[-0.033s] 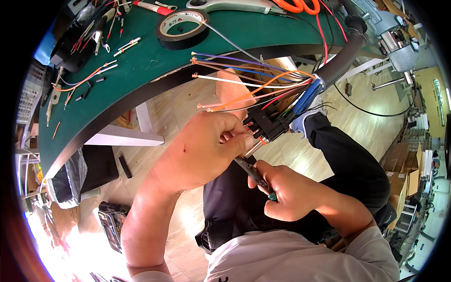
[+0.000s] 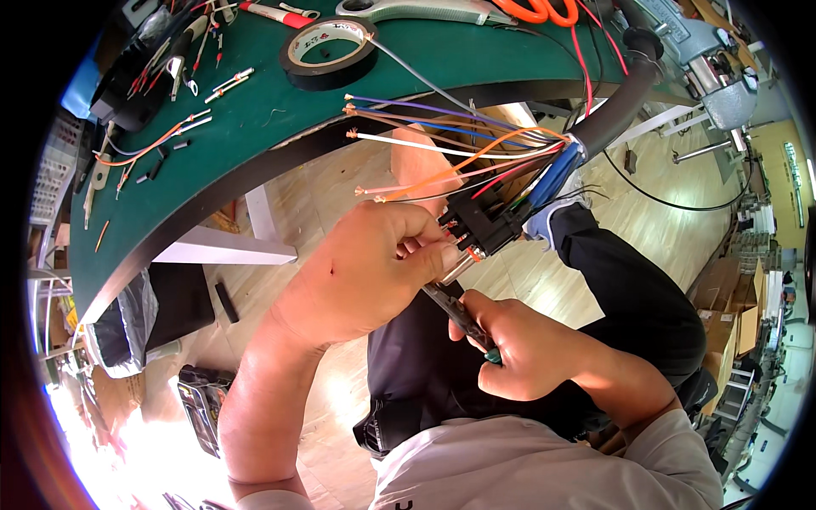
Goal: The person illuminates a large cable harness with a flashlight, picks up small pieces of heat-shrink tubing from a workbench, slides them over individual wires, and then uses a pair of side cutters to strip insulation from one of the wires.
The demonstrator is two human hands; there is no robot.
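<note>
My left hand (image 2: 365, 263) is closed, thumb and fingertips pinching the near end of a black connector block (image 2: 489, 219). Bare metal pins (image 2: 461, 267) with an orange band stick out beside the thumb. My right hand (image 2: 535, 344) is wrapped round dark pliers (image 2: 459, 314) with a green handle end. Their tip meets the pins under my left thumb; the jaws are mostly hidden. From a thick black cable (image 2: 620, 98) fan out several coloured wires (image 2: 442, 127), many with stripped copper ends pointing left. Other wires run into the block.
Above lies a green-topped table (image 2: 246, 127) with a curved dark edge. On it are a roll of black tape (image 2: 329, 53), orange-handled scissors (image 2: 540, 10) and loose wire pieces (image 2: 170, 136). A grey vise (image 2: 718, 85) stands at the right. A lined bin (image 2: 127, 323) is below left.
</note>
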